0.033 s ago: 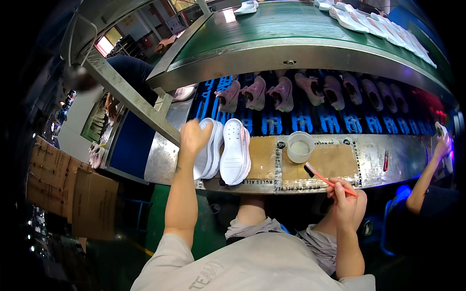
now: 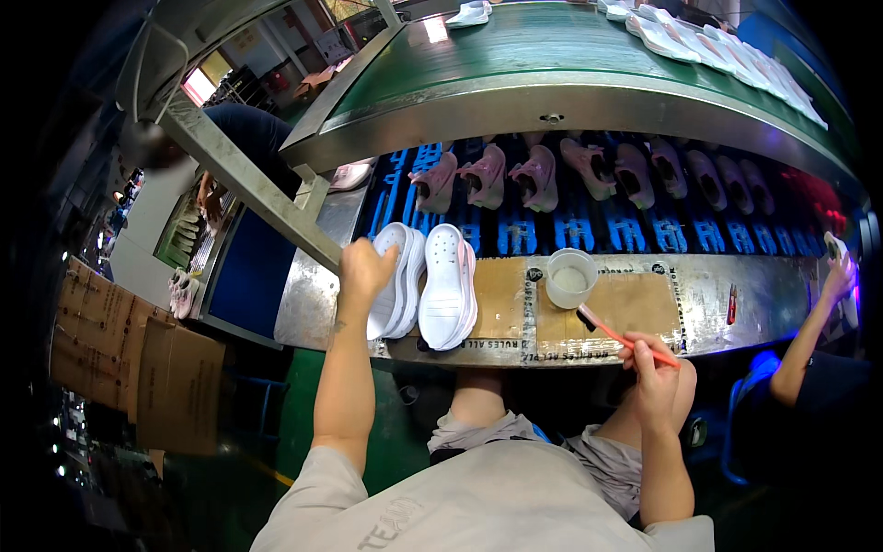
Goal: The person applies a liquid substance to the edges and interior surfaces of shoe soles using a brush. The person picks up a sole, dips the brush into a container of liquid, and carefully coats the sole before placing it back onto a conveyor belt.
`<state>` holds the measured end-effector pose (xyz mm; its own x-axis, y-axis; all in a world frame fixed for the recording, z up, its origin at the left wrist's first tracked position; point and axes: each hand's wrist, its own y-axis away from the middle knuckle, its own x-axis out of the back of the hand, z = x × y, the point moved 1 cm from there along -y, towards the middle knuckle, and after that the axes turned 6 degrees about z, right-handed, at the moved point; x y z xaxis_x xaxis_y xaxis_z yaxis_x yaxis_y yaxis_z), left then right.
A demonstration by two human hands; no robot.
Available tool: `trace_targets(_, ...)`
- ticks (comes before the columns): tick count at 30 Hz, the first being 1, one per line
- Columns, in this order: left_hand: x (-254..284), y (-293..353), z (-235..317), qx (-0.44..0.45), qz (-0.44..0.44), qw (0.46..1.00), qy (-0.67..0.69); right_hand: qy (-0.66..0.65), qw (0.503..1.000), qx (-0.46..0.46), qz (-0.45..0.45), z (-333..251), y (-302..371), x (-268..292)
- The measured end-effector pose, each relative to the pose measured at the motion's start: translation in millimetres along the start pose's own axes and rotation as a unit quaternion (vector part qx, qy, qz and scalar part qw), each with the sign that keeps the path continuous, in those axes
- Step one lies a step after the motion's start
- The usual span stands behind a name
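My left hand (image 2: 366,269) is closed at the upper left edge of a stack of white shoe soles (image 2: 402,290), its thumb lying over the nearest one; the other fingertips are hidden. Right beside that stack stands a second one of white soles (image 2: 443,293) with a pink edge showing. In my right hand (image 2: 651,368) is a brush (image 2: 612,333) with a red handle, held near the handle's end. Its dark bristles hover over or rest on the cardboard, just below a translucent white tub (image 2: 570,278) with pale contents.
Pink shoes (image 2: 533,179) stand in a row on a blue-lit conveyor (image 2: 589,235) behind the metal bench (image 2: 317,304). A green belt (image 2: 552,55) above carries white soles. A red-handled tool (image 2: 732,304) lies at right. Another person's hand (image 2: 839,279) holds a shoe part at far right.
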<state>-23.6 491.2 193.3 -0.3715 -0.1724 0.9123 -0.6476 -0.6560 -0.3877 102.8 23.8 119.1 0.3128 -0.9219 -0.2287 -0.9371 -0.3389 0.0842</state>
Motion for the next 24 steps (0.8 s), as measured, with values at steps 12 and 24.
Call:
trace_targets(12, -59.4, 49.2, -100.7, 0.177, -0.109, 0.966, 0.154, 0.377, 0.910, 0.147, -0.089, -57.0, -86.4, -81.6)
trace_targets(24, 19.0, 157.2, 21.0, 0.222, -0.300, 0.274, 0.887, 0.379, 0.915, 0.119, -0.070, -48.7, -89.1, -80.4)
